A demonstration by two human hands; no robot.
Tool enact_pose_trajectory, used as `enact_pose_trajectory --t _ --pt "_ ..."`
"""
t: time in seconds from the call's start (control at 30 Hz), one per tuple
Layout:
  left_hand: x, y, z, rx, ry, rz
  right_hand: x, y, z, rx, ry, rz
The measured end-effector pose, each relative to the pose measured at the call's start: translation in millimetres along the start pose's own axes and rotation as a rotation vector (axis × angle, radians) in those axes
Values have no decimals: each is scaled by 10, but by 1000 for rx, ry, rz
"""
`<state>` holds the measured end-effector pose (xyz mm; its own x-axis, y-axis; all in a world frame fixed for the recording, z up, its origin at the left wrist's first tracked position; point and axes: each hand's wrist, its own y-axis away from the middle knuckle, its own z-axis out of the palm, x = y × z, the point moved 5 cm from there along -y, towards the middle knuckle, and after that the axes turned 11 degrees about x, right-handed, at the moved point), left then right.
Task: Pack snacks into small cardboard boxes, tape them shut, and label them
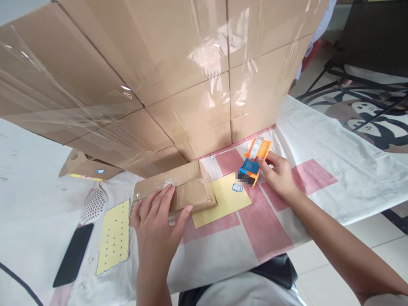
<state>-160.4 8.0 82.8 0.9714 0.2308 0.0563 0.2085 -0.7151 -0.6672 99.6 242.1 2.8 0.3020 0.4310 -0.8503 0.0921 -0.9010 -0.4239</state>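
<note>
A small cardboard box (pixel 191 193) lies on the table, with clear tape shining on its top and left end. My left hand (pixel 156 216) rests over its left part, fingers spread on the top and thumb near the front edge. To the right of the box, my right hand (pixel 276 172) grips an orange and blue tape dispenser (pixel 259 148) by its side. A whitish strip with faint marks crosses the dispenser, and its dark lower end is blurred. Under the box's right end lies a yellow sheet (pixel 228 204), sticking out toward the dispenser.
A wall of taped cardboard cartons (pixel 194 110) stands close behind the box. On the left are an open carton (pixel 95 168), a white perforated object (pixel 94 206), a black phone (pixel 73 255) and a yellow dotted card (pixel 114 238). The tablecloth (pixel 321 199) drops off at right.
</note>
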Motion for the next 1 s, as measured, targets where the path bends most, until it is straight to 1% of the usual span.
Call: enact_pose_trajectory --t 0.13,0.27,0.3,0.33,0.37,0.4,0.43,0.47,0.5,0.53,0.57,0.63,0.67,0.7,0.73,0.77,0.83,0.93,1.0 --pt "77 -27 -11 19 2 -50 -168 44 -53 29 -58 -165" --pt "57 -80 -47 -54 40 -169 -265 100 -66 5 -82 -276" --pt "46 -82 -56 -66 36 -185 -284 112 -65 -6 -88 -293" --pt "50 -80 -67 -51 38 -183 -303 122 -65 -13 -96 -308" --pt "80 -73 -80 -1 57 -165 -324 132 -67 -16 -105 -321" --pt "141 -59 -96 91 108 -137 -343 141 -70 -17 -116 -333" --pt "232 -34 -96 192 205 -114 -362 150 -74 -16 -126 -343" --pt "340 -2 -57 258 351 -127 -380 158 -77 -17 -135 -356" --pt "468 28 26 276 519 -171 -395 167 -80 -18 -142 -370" --pt "616 48 155 233 697 -242 -408 175 -84 -18 -150 -388" --pt "782 63 345 83 857 -356 -420 183 -91 -13 -157 -413" --pt "1129 64 665 -185 997 -480 -435 192 -114 17 -149 -474" --pt "1262 65 809 -331 1065 -567 -437 193 -127 39 -135 -503" --pt "1354 58 919 -439 1109 -641 -437 192 -138 58 -118 -527" --pt "1406 50 1007 -523 1148 -716 -436 190 -144 70 -105 -546" --pt "1424 37 1071 -572 1174 -774 -435 188 -144 69 -98 -561" --pt "1397 -2 1143 -575 1191 -805 -439 190 -123 36 -106 -593" --pt "1366 -25 1199 -558 1215 -756 -440 205 -66 -21 -93 -634" --pt "1366 -16 1219 -545 1212 -729 -413 203 -35 -21 -48 -630"
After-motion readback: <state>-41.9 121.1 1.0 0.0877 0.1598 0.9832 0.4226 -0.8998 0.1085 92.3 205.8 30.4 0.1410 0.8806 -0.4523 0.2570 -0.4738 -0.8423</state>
